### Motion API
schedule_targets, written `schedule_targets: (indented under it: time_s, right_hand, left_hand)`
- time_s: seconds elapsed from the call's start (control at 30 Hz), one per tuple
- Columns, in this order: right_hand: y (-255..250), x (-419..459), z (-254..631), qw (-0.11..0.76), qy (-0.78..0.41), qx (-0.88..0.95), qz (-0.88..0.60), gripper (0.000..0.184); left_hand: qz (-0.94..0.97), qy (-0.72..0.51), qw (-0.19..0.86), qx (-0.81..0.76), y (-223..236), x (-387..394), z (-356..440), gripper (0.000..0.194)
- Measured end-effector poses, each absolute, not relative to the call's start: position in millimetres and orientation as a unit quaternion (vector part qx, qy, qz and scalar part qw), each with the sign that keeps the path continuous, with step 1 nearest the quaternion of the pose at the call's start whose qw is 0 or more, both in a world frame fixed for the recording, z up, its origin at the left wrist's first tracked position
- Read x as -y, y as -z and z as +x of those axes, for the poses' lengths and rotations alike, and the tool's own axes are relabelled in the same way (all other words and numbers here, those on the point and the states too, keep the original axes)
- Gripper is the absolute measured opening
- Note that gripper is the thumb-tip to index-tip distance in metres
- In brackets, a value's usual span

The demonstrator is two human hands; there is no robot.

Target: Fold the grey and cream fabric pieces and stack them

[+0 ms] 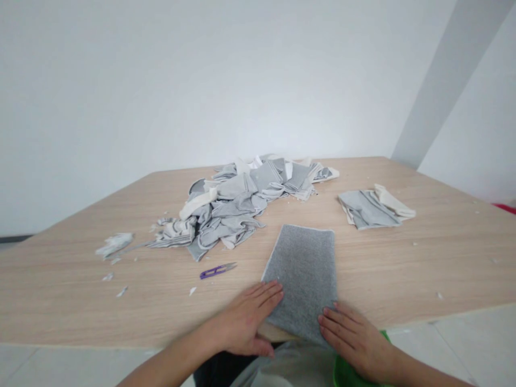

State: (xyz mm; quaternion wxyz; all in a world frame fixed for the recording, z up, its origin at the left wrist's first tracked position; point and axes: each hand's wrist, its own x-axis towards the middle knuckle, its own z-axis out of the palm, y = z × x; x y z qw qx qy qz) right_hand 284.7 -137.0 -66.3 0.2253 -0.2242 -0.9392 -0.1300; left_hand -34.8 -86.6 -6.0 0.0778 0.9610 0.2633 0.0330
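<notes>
Lying at six o'clock on the table (423, 269), the grey cloth (304, 274) could crease if pressed unevenly; the left hand (246, 320) spreads open at its eight, the right hand (357, 341), thumb hidden, grips unclearly at five

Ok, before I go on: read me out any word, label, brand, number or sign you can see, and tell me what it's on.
None that I can read.
Grey cloth under the hands: no lettering showing.
Purple thread snips: too small and soft to tell whether the handle is marked.
Heap of cloth pieces and folded pieces at the right: stripes, no readable text.
Wall: no sign.
</notes>
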Motion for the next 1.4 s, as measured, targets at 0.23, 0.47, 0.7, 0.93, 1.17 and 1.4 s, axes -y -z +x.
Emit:
schedule_targets:
  time_s: [0.23,0.47,0.7,0.93,1.17,1.4]
  right_hand:
    - [74,139,295,0.274,0.030,0.929,-0.246,0.038]
    - [69,151,304,0.291,-0.016,0.915,-0.278,0.041]
    - [40,145,308,0.304,-0.009,0.896,-0.324,0.040]
    - [31,138,316,0.304,-0.015,0.897,-0.321,0.033]
    - [34,147,318,0.275,-0.022,0.913,-0.300,0.032]
    - [-14,86,320,0.341,0.008,0.869,-0.359,0.017]
  left_hand:
    - [0.964,-0.029,-0.035,-0.262,21,109,-39,0.064]
    - [0.959,-0.171,-0.155,-0.165,36,123,-39,0.032]
    - [0.927,-0.260,-0.147,-0.228,3,117,-30,0.030]
    - [0.957,-0.189,-0.161,-0.151,-6,109,-28,0.030]
    - [0.968,-0.168,-0.109,-0.149,-7,115,-28,0.027]
    - [0.928,-0.185,0.025,-0.322,-58,42,-5,0.025]
